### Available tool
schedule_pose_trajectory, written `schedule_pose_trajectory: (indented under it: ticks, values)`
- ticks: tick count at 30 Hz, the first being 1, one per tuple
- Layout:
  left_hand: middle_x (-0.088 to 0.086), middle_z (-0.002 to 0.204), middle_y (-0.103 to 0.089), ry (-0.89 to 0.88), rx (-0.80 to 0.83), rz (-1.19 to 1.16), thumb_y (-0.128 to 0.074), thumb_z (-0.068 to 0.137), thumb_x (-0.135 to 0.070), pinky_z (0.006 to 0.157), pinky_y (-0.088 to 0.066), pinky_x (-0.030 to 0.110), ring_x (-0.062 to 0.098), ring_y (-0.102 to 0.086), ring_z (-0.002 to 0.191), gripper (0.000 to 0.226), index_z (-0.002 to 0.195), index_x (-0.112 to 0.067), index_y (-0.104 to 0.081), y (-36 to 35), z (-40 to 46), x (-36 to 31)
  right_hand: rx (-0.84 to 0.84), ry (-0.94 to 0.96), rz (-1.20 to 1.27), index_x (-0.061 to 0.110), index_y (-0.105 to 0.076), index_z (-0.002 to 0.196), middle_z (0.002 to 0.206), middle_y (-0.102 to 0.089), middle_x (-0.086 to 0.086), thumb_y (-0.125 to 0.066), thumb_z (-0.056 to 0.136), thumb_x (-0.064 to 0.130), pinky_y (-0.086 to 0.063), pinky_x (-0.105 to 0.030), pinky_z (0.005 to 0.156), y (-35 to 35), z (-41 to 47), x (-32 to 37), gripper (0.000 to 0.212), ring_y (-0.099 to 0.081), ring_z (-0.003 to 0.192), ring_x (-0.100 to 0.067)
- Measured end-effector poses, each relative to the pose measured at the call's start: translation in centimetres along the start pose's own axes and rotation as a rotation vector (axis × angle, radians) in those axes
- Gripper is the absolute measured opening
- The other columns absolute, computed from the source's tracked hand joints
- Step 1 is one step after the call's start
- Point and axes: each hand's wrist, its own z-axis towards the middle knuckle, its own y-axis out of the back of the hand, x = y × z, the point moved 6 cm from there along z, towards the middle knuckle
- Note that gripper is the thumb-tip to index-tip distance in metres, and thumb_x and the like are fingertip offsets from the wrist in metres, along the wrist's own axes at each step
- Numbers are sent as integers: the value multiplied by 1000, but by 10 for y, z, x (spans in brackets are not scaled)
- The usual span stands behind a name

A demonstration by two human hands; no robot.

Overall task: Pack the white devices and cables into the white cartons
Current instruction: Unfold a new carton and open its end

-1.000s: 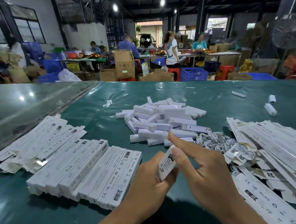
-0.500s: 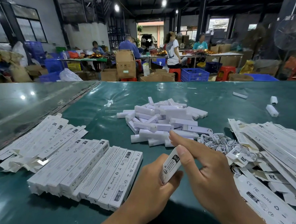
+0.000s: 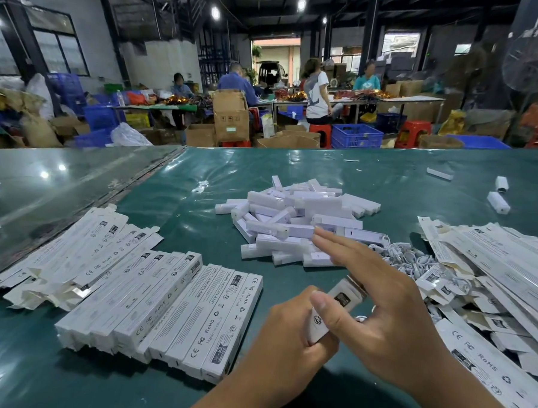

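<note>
White carton (image 3: 334,310), slim, printed label side up: held upright-tilted in the left hand (image 3: 289,332), whose fingers are curled round its lower end; its upper flap end shows open. Right hand (image 3: 389,316): thumb pressed on the carton's front, the other fingers stretched straight out over the desk, holding nothing themselves.

Green desk (image 3: 201,169), glossy cover, carrying all stock.

Filled cartons (image 3: 175,311): one neat row lying side by side, left of the hands, near the front edge.

Flat cartons, left lot (image 3: 81,256): unfolded, loosely fanned, just behind and left of the row.

Flat cartons, right lot (image 3: 500,278): a larger loose heap to the right of the hands.

White devices (image 3: 298,224): long bars in a jumbled pile at mid-desk, beyond the hands; three strays (image 3: 498,202) lie well apart at far right.

White cables (image 3: 408,258): coiled, heaped between the device pile and the right lot.
</note>
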Motion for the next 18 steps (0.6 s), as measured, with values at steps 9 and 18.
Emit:
schedule_pose_trajectory:
  ticks: [9,18]
  values:
    - [-23,76,-53,-55,76,77,-60,87,-20,59,-34,12,-1,-53,67,10,87,-29,-55,-10,-2,3,87,8,-16,25,-44,151,157,-39,21,-58,92,52,-36,-31,116,-1,1,1,66,-36,146,-3]
    - [7,94,-67,-70,131,64,-63,90,-15,70,-50,37,26,-64,83,11,99,-9,-62,-18,2,-4,185,119,-305,21,-70,129,103,-76,9,-45,90,19,-62,-36,72,-8,2,12,46,-73,89,-12]
